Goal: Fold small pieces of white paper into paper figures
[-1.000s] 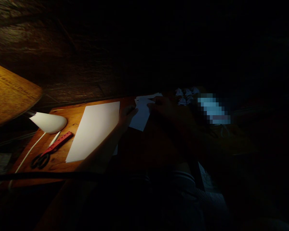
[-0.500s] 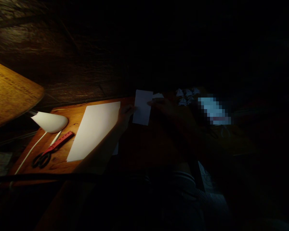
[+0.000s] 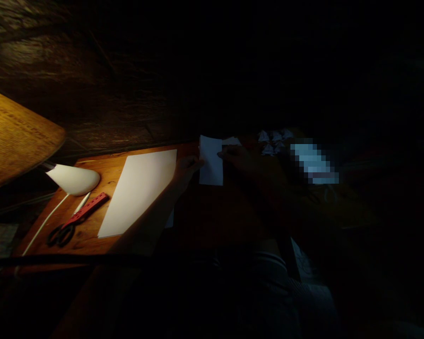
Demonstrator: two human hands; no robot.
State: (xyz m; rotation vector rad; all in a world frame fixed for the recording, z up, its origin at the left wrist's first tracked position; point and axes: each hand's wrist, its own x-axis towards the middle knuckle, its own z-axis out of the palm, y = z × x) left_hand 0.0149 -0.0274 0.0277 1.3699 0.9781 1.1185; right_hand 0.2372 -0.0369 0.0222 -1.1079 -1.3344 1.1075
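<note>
A small white rectangular piece of paper is held upright between my two hands, slightly bent, over the dark middle of the table. My left hand pinches its left edge. On the opposite edge, my right hand grips it with thumb and fingers, mostly lost in shadow. Part of another white paper piece shows just behind my right hand. Beneath my left forearm lies a stack of large white paper sheets, lit by the lamp.
At the left of the wooden table are a lamp base, scissors in a red sheath and a white pen. Several small folded paper shapes sit at the back right, near a bright blurred-out screen.
The small paper has tilted more upright and now curves a little. My left hand has shifted slightly right and down along its edge; both hands keep hold of it.
</note>
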